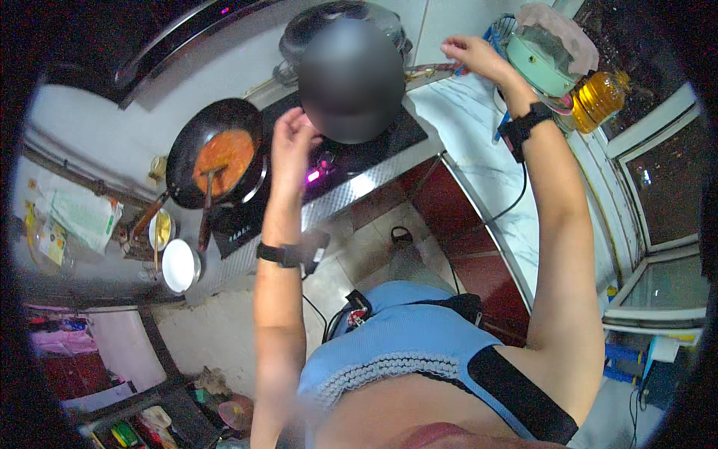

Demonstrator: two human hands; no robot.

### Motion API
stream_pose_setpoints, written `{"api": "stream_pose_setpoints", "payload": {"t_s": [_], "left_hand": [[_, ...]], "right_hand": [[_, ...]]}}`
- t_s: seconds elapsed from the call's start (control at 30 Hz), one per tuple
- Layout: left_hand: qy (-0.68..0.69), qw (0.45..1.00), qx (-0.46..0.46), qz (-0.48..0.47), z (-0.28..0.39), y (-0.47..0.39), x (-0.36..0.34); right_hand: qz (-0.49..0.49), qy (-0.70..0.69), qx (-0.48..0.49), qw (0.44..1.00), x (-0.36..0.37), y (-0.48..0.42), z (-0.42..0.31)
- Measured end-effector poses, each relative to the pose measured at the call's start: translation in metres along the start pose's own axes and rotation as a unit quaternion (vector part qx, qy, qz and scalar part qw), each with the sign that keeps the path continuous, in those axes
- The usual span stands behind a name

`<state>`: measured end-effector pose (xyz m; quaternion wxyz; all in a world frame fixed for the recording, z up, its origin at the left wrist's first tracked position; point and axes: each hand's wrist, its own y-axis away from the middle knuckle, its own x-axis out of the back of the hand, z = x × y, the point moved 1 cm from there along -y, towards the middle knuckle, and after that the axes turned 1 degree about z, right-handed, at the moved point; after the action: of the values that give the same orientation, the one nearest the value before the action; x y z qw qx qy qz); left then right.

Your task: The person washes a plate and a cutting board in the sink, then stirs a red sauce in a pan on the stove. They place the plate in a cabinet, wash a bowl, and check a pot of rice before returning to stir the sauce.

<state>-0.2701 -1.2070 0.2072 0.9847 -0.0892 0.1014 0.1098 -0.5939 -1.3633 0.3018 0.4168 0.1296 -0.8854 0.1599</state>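
My left hand [293, 132] is raised over the black cooktop [415, 132], its fingers curled at the lower left edge of a dark round blurred shape [352, 81]. The blur hides whether the fingers touch or hold anything. My right hand [471, 55] reaches over the back of the marble-patterned counter [465, 123], close to a blue mesh basket [499, 31], with nothing visible in it. To the left, a black wok [182, 146] holds thick orange-red food [230, 149]. A wooden-handled spatula [207, 207] rests in the food, its handle over the rim.
Left of the wok stand a small bowl of yellow pieces [162, 231] with chopsticks across it and a white bowl [179, 265]. A dark pot [291, 42] is behind the blur. At right are a mint-green container [541, 70] and an oil bottle [597, 104]. A cable hangs from each wrist.
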Motion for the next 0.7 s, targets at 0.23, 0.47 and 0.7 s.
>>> {"api": "stream_pose_setpoints", "payload": {"t_s": [0.23, 0.47, 0.7], "left_hand": [[-0.039, 0.964, -0.005, 0.265, -0.018, -0.111, 0.001], [-0.035, 0.912, 0.113, 0.394, -0.055, -0.145, 0.035], [-0.131, 0.926, 0.073, 0.346, -0.052, -0.166, 0.018]], "right_hand": [[-0.051, -0.101, -0.042, 0.993, 0.017, -0.125, 0.065], [-0.18, -0.26, -0.155, 0.936, -0.062, -0.217, 0.083], [-0.07, -0.364, -0.132, 0.919, -0.084, -0.24, 0.1]]}}
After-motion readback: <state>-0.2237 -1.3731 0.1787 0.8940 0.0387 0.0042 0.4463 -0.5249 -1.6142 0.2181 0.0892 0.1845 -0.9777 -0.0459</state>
